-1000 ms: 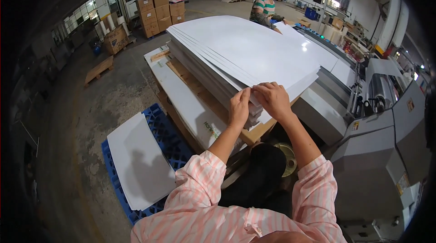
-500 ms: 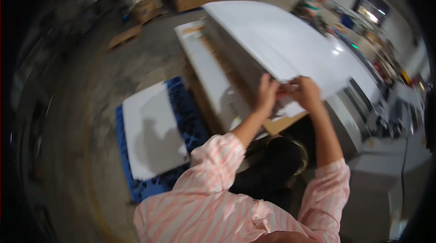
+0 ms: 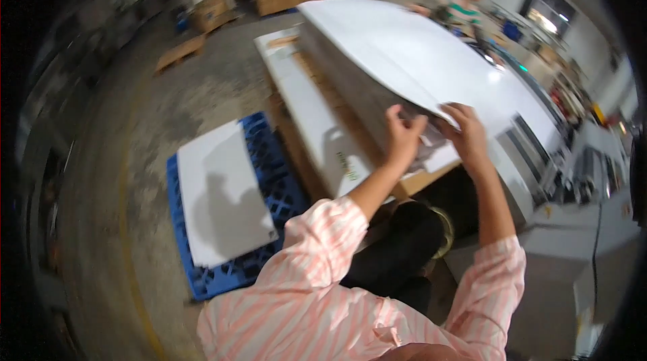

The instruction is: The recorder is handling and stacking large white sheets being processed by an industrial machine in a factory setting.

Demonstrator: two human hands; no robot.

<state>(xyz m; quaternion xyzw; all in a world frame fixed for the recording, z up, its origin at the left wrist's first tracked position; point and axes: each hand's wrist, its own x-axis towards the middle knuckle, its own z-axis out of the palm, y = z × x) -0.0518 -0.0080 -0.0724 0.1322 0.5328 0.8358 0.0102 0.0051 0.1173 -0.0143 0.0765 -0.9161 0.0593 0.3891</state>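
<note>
The left hand (image 3: pixel 403 133) is curling its fingers over the near corner of the tall stack of large white sheets (image 3: pixel 431 57), thumb and fingers closing on the edge of the upper sheets, though blur keeps the exact pinch from being sure. Just beside it, the right hand (image 3: pixel 465 133) is gripping the same corner, its fingers tucked under the lifted top layer and the thumb lying on top. Between the two hands the corner is bending upward, so the upper sheets are parting from the pile beneath.

The stack is sitting high on a wooden pallet (image 3: pixel 418 182), with a lower pile of white board (image 3: pixel 317 125) lying along its left side. Farther left, on the floor, a blue plastic pallet (image 3: pixel 269 186) is carrying a thin layer of white sheets (image 3: pixel 222 192).

Judging by the grip, the step in hand is separating a batch of sheets at the corner. The next move seems to call for a firm two-handed hold, keeping the lifted sheets together without creasing the corner.

Beyond the stack, another person in a striped shirt (image 3: pixel 461 7) is working, and grey machines (image 3: pixel 579 172) are standing to the right.
</note>
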